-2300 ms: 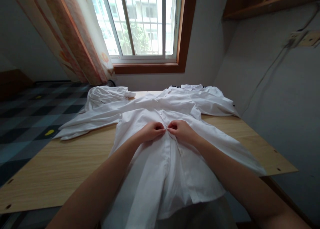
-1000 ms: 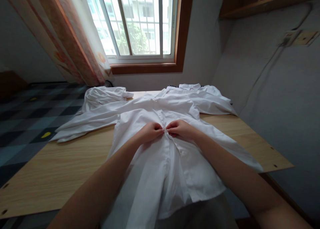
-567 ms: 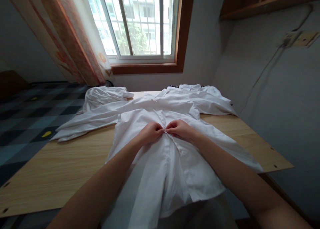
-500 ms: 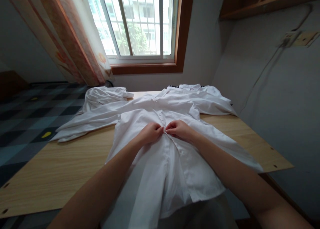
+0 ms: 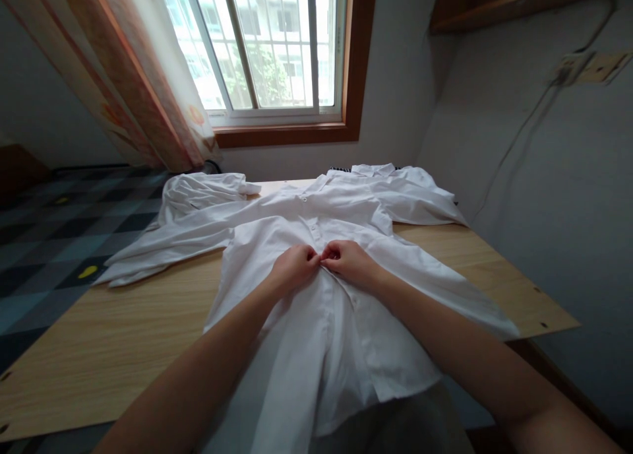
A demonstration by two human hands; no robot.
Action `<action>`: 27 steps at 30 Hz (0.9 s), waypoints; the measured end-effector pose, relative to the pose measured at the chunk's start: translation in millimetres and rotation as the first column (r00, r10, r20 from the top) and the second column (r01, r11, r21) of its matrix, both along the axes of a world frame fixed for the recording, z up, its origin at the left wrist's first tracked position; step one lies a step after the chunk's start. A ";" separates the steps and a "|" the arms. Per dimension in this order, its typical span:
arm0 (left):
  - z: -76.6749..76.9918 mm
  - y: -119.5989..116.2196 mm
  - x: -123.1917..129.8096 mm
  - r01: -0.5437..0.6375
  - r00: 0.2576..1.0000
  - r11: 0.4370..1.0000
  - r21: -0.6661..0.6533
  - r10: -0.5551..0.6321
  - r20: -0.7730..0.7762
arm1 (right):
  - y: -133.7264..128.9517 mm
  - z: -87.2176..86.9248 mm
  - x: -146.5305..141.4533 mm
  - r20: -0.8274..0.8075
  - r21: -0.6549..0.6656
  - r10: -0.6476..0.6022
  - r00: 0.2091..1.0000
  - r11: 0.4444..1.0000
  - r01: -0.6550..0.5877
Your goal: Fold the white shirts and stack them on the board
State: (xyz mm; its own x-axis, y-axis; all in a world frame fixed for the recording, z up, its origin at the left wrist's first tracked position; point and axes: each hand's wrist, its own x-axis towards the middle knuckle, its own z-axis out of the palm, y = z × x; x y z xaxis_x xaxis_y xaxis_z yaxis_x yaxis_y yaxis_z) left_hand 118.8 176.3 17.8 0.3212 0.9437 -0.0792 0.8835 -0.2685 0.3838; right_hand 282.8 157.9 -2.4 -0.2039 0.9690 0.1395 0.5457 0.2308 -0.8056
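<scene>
A white button-up shirt (image 5: pixel 277 233) lies face up on a light wooden board (image 5: pixel 163 315), its sleeves spread to both sides and its collar at the far end. My left hand (image 5: pixel 297 265) pinches one front edge at the middle of the shirt. Right beside it, my right hand (image 5: pixel 347 259) pinches the other front edge, and the fingertips of both hands nearly touch. Whatever button sits between the fingers is hidden. Above the hands the front is closed; below them the two front panels hang apart over the board's near edge.
Another crumpled white garment (image 5: pixel 198 190) lies at the board's far left, with more white cloth (image 5: pixel 373 170) at the far right. A checkered bed cover (image 5: pixel 44 243) spreads on the left. Behind are a curtain (image 5: pixel 143 78) and a window (image 5: pixel 267 51); a cable (image 5: pixel 514 140) hangs on the right wall.
My fingertips have come a little closer together at the shirt's front edge. The whole view has shifted slightly; the shirt lies as before.
</scene>
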 end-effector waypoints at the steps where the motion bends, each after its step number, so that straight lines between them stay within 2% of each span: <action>1: -0.2 0.4 -0.1 0.001 1.000 1.000 0.000 -0.001 -0.003 | -0.4 0.9 0.3 0.002 0.001 0.002 1.000 1.000 -0.002; 8: -6.4 6.2 -3.6 0.037 0.998 0.999 0.014 -0.037 0.047 | 4.4 3.9 7.1 0.051 -0.069 0.052 0.997 0.996 -0.049; 14: -10.5 8.9 -4.4 0.055 0.989 0.998 0.035 -0.059 0.138 | 4.3 4.5 6.8 0.206 -0.024 0.083 0.975 0.997 -0.080; 17: -11.2 9.5 -3.9 0.067 0.980 0.997 0.047 -0.074 0.185 | 1.4 3.6 2.0 0.320 0.031 0.051 0.946 0.997 -0.065; 21: -10.9 10.3 -3.1 0.054 0.979 0.998 0.042 -0.061 0.195 | -2.4 2.4 -7.4 0.481 0.087 -0.050 0.876 0.996 0.009; 27: -10.7 9.9 -1.3 0.036 0.973 0.997 0.064 -0.049 0.224 | -5.5 3.4 -14.2 0.577 0.093 -0.077 0.813 0.995 0.028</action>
State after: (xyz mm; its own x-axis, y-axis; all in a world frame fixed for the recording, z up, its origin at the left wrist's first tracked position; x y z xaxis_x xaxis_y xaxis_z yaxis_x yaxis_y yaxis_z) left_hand 117.6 186.2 7.1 0.3644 0.9296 0.0554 0.7633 -0.3322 0.5540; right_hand 268.7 152.4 1.0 -0.2199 0.9718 0.0856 0.9185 0.2358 -0.3174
